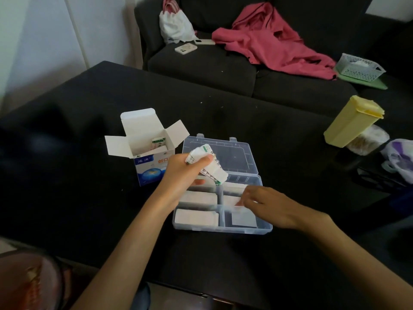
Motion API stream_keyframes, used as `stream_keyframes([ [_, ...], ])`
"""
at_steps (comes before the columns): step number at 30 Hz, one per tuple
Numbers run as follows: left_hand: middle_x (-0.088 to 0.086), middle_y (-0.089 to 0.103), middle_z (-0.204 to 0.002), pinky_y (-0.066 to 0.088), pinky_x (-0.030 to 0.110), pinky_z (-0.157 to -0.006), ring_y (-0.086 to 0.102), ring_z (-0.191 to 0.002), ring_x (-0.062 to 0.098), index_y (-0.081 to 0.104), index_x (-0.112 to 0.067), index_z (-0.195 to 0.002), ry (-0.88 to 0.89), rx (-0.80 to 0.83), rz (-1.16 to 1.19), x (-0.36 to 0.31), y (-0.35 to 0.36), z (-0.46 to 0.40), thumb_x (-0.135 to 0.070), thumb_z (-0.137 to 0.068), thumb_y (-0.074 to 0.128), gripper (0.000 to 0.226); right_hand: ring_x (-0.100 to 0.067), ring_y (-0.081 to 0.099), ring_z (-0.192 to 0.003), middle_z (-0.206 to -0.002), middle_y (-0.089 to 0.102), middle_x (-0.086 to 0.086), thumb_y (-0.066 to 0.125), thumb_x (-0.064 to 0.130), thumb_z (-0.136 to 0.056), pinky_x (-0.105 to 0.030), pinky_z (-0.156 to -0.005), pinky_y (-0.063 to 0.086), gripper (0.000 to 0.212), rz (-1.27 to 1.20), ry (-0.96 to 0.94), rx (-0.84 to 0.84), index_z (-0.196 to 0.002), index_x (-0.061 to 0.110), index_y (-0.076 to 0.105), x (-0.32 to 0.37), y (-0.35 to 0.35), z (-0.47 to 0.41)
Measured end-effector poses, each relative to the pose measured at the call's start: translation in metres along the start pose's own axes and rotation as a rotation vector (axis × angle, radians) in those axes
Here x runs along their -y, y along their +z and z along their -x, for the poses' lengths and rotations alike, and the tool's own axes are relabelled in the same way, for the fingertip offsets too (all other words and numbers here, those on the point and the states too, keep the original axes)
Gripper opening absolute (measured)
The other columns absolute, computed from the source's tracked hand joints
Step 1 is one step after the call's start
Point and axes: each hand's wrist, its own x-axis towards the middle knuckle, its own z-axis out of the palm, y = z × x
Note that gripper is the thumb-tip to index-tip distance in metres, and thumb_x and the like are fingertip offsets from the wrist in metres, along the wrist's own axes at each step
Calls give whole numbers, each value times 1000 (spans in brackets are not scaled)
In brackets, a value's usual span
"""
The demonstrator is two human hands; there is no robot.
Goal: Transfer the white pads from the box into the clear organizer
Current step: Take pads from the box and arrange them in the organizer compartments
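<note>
White pads (197,196) lie flat in the clear organizer (223,229), filling both left compartments; more white sheets sit in the right compartments, partly hidden. Organizer rests on black table (89,108), lid (225,157) swung open away from the person.

Left hand (181,168) held above organizer's far left corner, fingers and thumb curled around a bundle of pads (207,166) with green-edged wrappers; bundle fans out and tilts down toward the organizer. Right hand (270,204) low over the right compartments, fingertips (242,199) pinching the edge of a white pad (232,200); motion blur here, exact grip hard to read.

Box (147,148), white and blue with red print, stands upright just left of the organizer, flaps open, a few wrapped pads visible inside.

Yellow container (350,121) leans at table's right side, near a plastic bag (400,159). Dark sofa (223,70) behind carries a pink garment (272,43), white bag (174,25), phone (185,49) and white basket (359,67).
</note>
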Motion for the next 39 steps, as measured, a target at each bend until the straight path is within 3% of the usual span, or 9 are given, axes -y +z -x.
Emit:
stream_keyframes([
  [12, 3, 71, -99, 58, 25, -66, 67, -88, 14, 63, -15, -107, -158, 121, 252, 5, 2, 0, -21, -86, 66, 22, -3, 63, -79, -101, 69, 9, 37, 49, -94, -14, -71, 48, 40, 53, -29, -312, -97, 27, 71, 1, 9, -9],
  [15, -2, 74, -83, 59, 25, -66, 69, -85, 13, 67, -19, -93, -167, 201, 273, 6, 4, 2, -23, -85, 66, 10, -2, 66, -71, -88, 70, 9, 41, 51, -88, -15, -62, 52, 39, -431, 2, -560, -91, 24, 69, 16, -2, -4],
  [17, 0, 74, -88, 58, 26, -70, 70, -87, 13, 67, -20, -92, -145, 181, 219, 7, 9, 2, -27, -83, 68, 11, -6, 68, -67, -80, 69, 6, 53, 50, -80, -16, -55, 52, 33, -799, 48, -491, -89, 21, 65, 29, -9, -1],
  [21, -4, 73, -82, 56, 20, -62, 71, -76, 7, 69, -21, -87, -100, 80, 164, 10, 20, 6, -30, -76, 74, 15, -11, 68, -62, -69, 71, 6, 73, 29, -72, -17, -54, 53, 17, -975, 52, -450, -83, 17, 66, 38, -2, 0],
  [26, -3, 74, -80, 57, 21, -65, 71, -78, 10, 70, -22, -84, -126, 123, 109, 10, 20, 4, -40, -72, 72, 21, -13, 69, -65, -73, 71, 1, 68, 25, -80, -17, -56, 53, 11, -1133, 83, -502, -80, 14, 70, 33, 7, -1],
  [30, -3, 75, -83, 56, 21, -65, 71, -82, 10, 71, -22, -89, -164, 256, 124, 5, 11, 3, -19, -79, 71, 10, -13, 70, -67, -79, 70, 0, 61, 29, -85, -17, -55, 52, 17, -1127, 129, -483, -84, 14, 70, 28, 7, -3],
  [34, -4, 74, -88, 56, 19, -61, 70, -81, 9, 69, -23, -90, -112, 161, 55, 6, 1, 1, -15, -83, 69, 11, -11, 65, -77, -89, 66, 3, 61, 24, -85, -16, -56, 48, 9, -1108, 163, -562, -93, 23, 67, 7, -4, 4],
  [36, -4, 70, -89, 56, 20, -62, 68, -82, 10, 65, -25, -87, -104, 75, 71, 5, -5, -3, -16, -84, 68, 10, -9, 62, -76, -87, 65, 9, 65, 21, -83, -15, -56, 46, 14, -899, 152, -580, -97, 25, 67, -10, -16, 7],
  [39, -3, 70, -90, 53, 17, -56, 65, -83, 9, 66, -22, -93, -86, 2, 94, 3, -12, -8, -17, -86, 66, 8, -4, 66, -67, -78, 69, 6, 70, 17, -79, -10, -53, 46, 11, -544, 41, -367, -88, 22, 66, -25, -26, 6],
])
